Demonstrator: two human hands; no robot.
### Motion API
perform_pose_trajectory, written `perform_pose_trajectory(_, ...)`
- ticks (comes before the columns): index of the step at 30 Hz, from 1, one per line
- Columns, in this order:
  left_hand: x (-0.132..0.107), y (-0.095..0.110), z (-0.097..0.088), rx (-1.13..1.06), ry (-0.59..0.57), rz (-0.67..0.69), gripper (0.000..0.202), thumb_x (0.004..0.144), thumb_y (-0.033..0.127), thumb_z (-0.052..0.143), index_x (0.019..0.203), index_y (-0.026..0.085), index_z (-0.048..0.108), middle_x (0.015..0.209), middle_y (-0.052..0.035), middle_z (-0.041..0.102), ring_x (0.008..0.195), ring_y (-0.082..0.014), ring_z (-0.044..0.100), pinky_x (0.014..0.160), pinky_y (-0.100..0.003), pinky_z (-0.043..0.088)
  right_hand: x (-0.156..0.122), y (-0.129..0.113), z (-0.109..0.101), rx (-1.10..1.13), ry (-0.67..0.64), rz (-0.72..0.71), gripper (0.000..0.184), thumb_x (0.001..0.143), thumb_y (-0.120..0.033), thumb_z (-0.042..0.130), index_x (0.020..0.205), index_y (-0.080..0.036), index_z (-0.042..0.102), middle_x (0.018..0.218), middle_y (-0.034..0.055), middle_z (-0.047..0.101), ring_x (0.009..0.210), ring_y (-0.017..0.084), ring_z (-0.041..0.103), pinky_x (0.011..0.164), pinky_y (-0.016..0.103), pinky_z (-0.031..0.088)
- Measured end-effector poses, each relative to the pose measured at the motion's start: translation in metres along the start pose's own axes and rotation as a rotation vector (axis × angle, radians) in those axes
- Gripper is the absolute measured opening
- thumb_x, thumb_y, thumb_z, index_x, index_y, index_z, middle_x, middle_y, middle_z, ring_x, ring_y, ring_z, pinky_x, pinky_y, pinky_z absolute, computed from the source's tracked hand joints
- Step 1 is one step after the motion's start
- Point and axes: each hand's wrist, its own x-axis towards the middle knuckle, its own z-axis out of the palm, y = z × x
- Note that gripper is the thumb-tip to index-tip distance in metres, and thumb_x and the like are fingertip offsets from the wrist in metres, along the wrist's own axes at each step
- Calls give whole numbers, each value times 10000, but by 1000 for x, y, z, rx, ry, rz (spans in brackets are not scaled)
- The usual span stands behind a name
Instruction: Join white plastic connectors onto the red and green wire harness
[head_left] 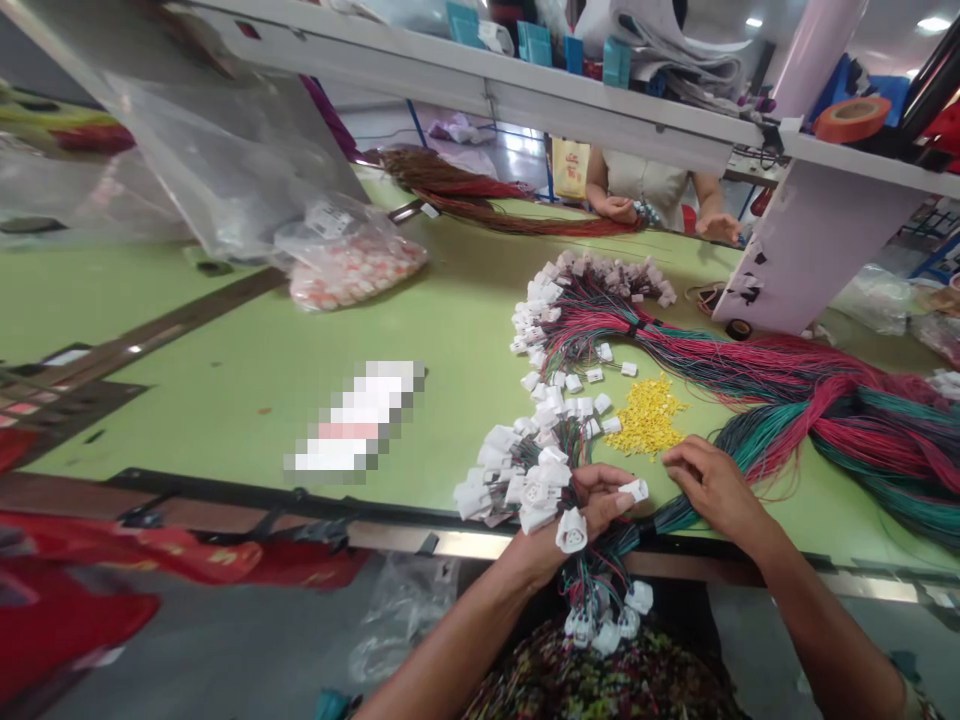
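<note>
On green workbench [225, 310], left hand [592, 505] gripping two white connectors [571, 530], right hand [712, 485] half-open

Red-and-teal wire bundle [847, 425], white connectors [534, 490]

A white shelf [480, 85] on a pale post [817, 250] spans a green workbench [187, 310] in a workroom, ceiling lights [934, 24] overhead, grey floor [225, 640] below.
</note>
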Motion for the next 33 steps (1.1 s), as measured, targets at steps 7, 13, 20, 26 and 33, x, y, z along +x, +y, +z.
perform_pose_trajectory(7,0,-5,-1,-21,59,-2,377,741,448,855,955,159,740,754,-45,725,472,-56,372,452,-231,212,10,3,7,-190,-82,-38,201,949,-99,565,988,-195,738,969,68,686,910,205,670,832,320,505)
perform_pose_trajectory(13,0,-5,-1,-27,86,39,320,767,433,830,941,177,745,756,-46,717,483,-74,363,459,-253,198,7,-2,2,-41,-154,-55,181,902,-71,603,888,-202,727,867,28,694,846,186,659,777,296,497)
perform_pose_trajectory(20,0,-4,0,1,104,42,425,756,449,830,1045,147,753,730,-18,672,499,-71,369,481,-246,229,12,-5,11,-39,-154,-118,139,899,-95,662,948,-197,743,912,45,702,876,188,662,797,304,503)
perform_pose_trajectory(26,-4,-5,0,64,100,87,312,807,442,797,985,186,780,569,32,530,508,-100,413,503,-258,288,8,-10,16,20,-52,-139,141,921,-114,638,874,-204,735,826,26,675,784,177,647,731,292,504)
perform_pose_trajectory(33,-4,-9,-1,12,95,124,275,756,374,854,957,202,779,578,31,584,525,-107,467,513,-240,361,-15,-51,7,329,173,-125,101,976,-243,623,952,-227,720,888,37,685,827,181,651,712,287,536)
